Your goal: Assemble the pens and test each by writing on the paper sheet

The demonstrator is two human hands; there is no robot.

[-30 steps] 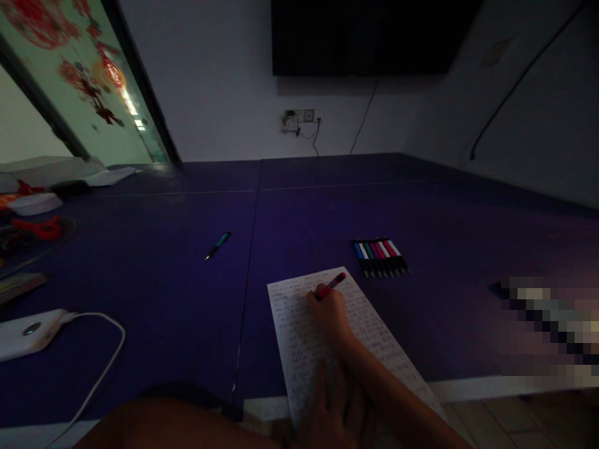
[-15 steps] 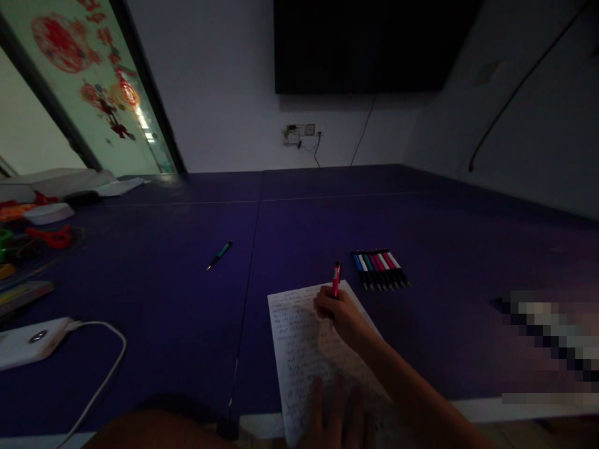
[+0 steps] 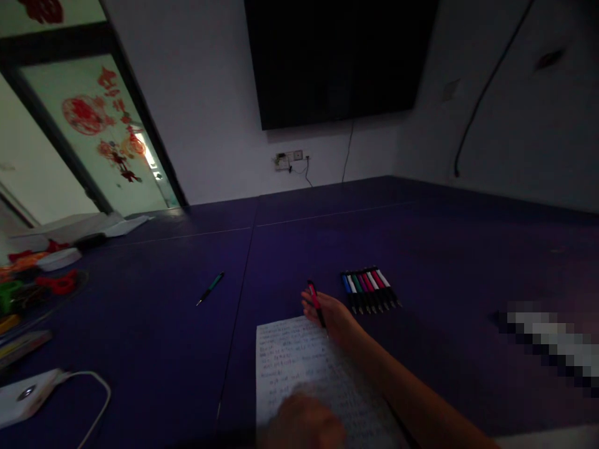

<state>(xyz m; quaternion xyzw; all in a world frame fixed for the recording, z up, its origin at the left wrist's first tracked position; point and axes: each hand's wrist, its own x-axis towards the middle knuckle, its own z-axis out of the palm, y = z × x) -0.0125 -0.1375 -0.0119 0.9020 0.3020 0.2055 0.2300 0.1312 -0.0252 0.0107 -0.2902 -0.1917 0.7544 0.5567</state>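
Note:
My right hand (image 3: 337, 319), at the far edge of a handwritten sheet of paper (image 3: 304, 362), is turned partly palm up and holds a pink and black pen (image 3: 317, 304). The pen lies tilted across its fingers, its tip pointing down towards the paper. Low over the sheet, my left hand (image 3: 304, 421) is smeared by motion, so its fingers cannot be made out. Just beyond my right hand, a row of several pens (image 3: 371, 290) in blue, white, green, purple and pink lies side by side. A teal and black pen (image 3: 211, 288) lies apart, left of the sheet.
On the purple table (image 3: 290, 262), a white power bank (image 3: 28, 399) with a white cable (image 3: 105, 393) sits at the left. Behind it are red-handled scissors (image 3: 58, 284), a white roll (image 3: 59, 259) and papers (image 3: 70, 227). A pixelated object (image 3: 552, 343) lies at the right.
My right hand has turned from a writing grip to a partly opened palm, the pen now leaning the other way. The left hand has lifted from lying spread and moved left. The view has tilted up.

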